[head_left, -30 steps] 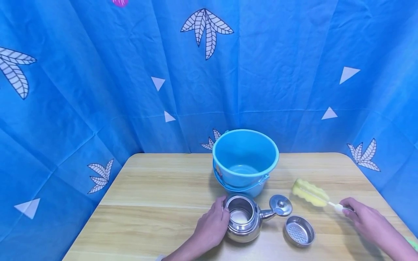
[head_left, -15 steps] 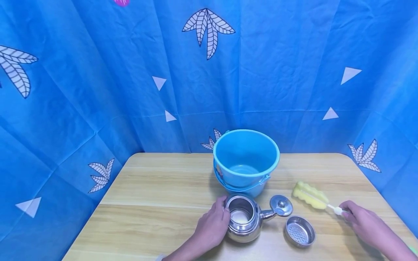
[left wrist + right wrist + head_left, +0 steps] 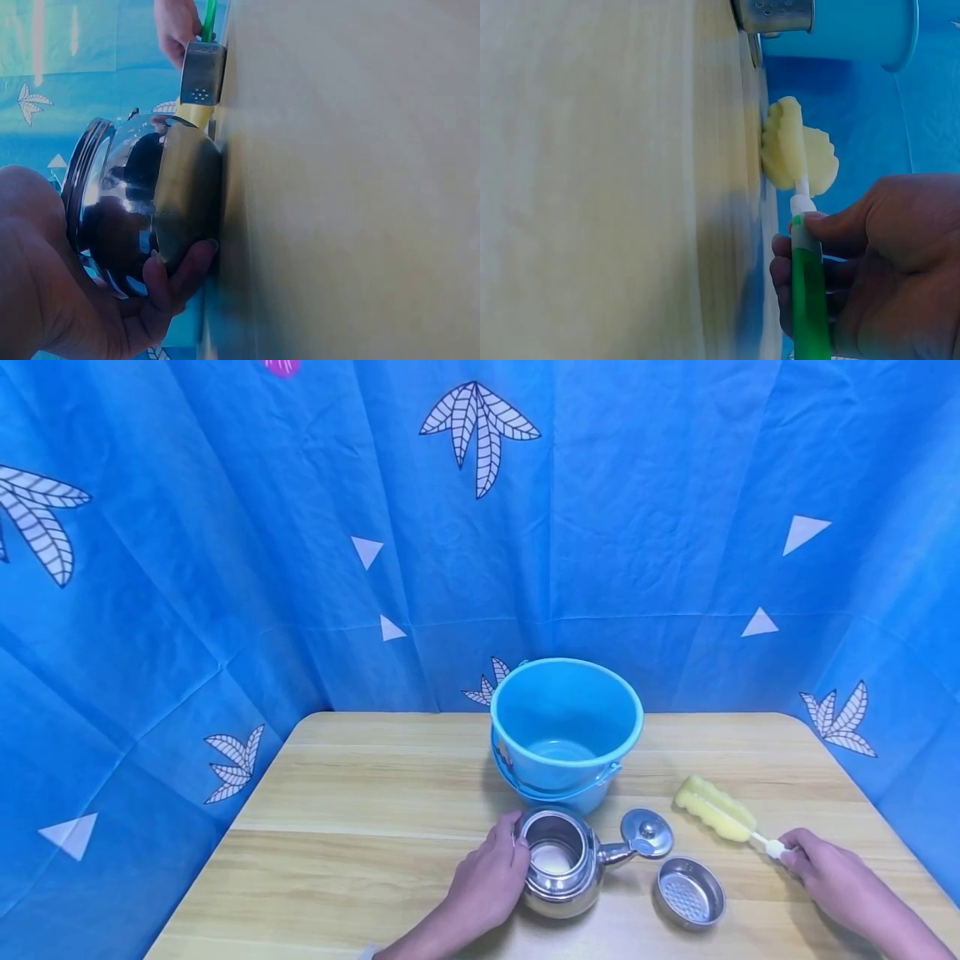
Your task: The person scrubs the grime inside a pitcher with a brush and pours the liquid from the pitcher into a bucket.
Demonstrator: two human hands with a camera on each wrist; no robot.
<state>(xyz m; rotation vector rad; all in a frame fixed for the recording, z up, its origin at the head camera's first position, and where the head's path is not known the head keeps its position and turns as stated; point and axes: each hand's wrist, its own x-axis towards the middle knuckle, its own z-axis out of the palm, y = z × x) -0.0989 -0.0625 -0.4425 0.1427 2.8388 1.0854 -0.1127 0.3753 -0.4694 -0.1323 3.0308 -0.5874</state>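
Observation:
My left hand (image 3: 491,868) holds the shiny steel teapot (image 3: 562,893) at its left side, fingers curled against its body in the left wrist view. The pot stands upright with its top uncovered, its spout pointing right. My right hand (image 3: 836,872) grips a sponge bottle brush (image 3: 810,300) by its green and white handle, the thumb lying on the white collar. Its yellow sponge head (image 3: 716,808) points to the back left, low over the table. A round steel lid (image 3: 647,832) lies by the spout tip. Between pot and right hand sits a steel strainer cup (image 3: 689,893) with a perforated bottom.
Behind the teapot stands a light blue bucket (image 3: 566,764), its handle hanging down at the front. The wooden table (image 3: 360,827) ends at a blue curtain (image 3: 637,527) with leaf prints at the back and sides.
My right hand has shifted slightly toward the front edge with the brush, its sponge head turning a little. The left hand and teapot hold still.

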